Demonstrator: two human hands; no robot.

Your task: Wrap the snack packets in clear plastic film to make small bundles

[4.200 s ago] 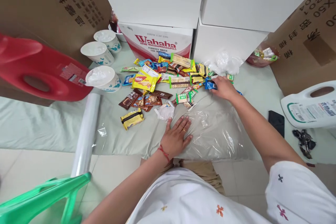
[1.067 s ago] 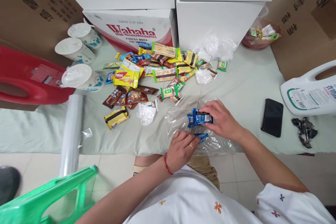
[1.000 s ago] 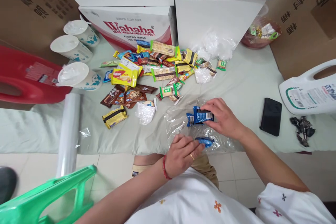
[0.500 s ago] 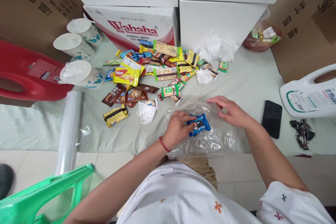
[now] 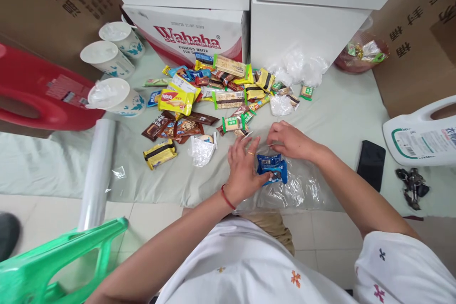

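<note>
A sheet of clear plastic film lies crumpled at the table's front edge. Blue snack packets rest on it, apparently two close together. My left hand is spread over the film, its thumb pressing the nearer packet and its fingers stretched toward the far side. Just beyond the packets, my right hand has its fingertips pinched at the film's far edge. To the left are a yellow snack packet and a snack wrapped in clear plastic.
A pile of packaged snacks lies before the Wahaha carton. Paper cups and a film roll stand left. On the right are a phone, keys, a white jug and a bowl.
My right hand has moved left and its fingers have closed at the film's far edge. My left fingers have opened out from the blue packets, and the film's far side has folded nearer them.
</note>
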